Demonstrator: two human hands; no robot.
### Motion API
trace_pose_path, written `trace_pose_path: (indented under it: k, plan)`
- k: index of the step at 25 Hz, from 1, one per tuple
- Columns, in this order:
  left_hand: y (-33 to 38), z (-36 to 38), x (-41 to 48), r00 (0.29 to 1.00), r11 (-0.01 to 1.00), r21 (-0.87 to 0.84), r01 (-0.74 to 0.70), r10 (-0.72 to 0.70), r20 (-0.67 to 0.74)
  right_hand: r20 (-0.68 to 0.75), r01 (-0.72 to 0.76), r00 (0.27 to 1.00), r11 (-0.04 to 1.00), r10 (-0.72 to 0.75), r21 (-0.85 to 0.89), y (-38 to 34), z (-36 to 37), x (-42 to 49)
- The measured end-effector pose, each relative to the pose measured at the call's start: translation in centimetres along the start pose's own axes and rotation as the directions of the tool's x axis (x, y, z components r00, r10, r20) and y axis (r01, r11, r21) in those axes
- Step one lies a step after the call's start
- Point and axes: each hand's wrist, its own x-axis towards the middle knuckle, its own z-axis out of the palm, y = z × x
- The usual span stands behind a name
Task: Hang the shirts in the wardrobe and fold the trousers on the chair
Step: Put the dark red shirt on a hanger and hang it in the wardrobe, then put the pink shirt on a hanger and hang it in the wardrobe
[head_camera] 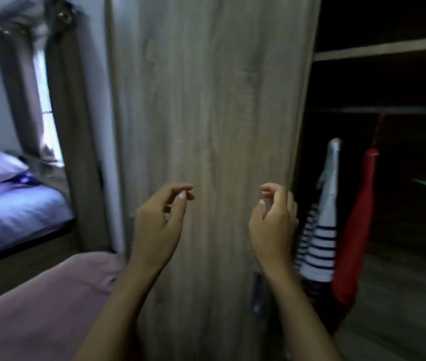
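Fingers (180, 195) curled, empty (wardrobe (389, 82) dim)

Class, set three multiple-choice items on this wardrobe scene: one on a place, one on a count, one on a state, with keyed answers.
1. Where does the red shirt hang?
A. right of the striped shirt
B. on the bed
C. over the wardrobe door

2. How many garments clearly hang at the wardrobe's near side?
A. none
B. two
C. five

3. What do the hands hold?
A. trousers
B. a hanger
C. nothing

Answers: 1 A, it hangs from the rail beside the striped one. 2 B, striped and red. 3 C, left hand and right hand are loosely curled before the wardrobe door.
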Motion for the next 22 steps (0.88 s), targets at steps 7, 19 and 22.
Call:
trace_pose_path:
  k: [7,19,22]
  plan:
    - [-7.9,-11.9,-9.1,0.928,0.919,0.172,0.354,-0.323,-0.184,0.398,-0.154,0.913,0.978,0.087,0.138,-3.8,9.7,-13.7]
    - [-20.4,-22.6,-18.7,0.597,0.539,0.301,0.787,-0.539,-0.594,0.885,-0.372,0.435,0.928,0.169,0.005,-2.9,27.8,-27.2]
    - [-22.9,-23.9,-18.9,0.494,0.463,0.260,0.847,-0.509,-0.705,0.890,-0.425,0.378,0.902,0.256,-0.079,-1.2,31.3,-28.1]
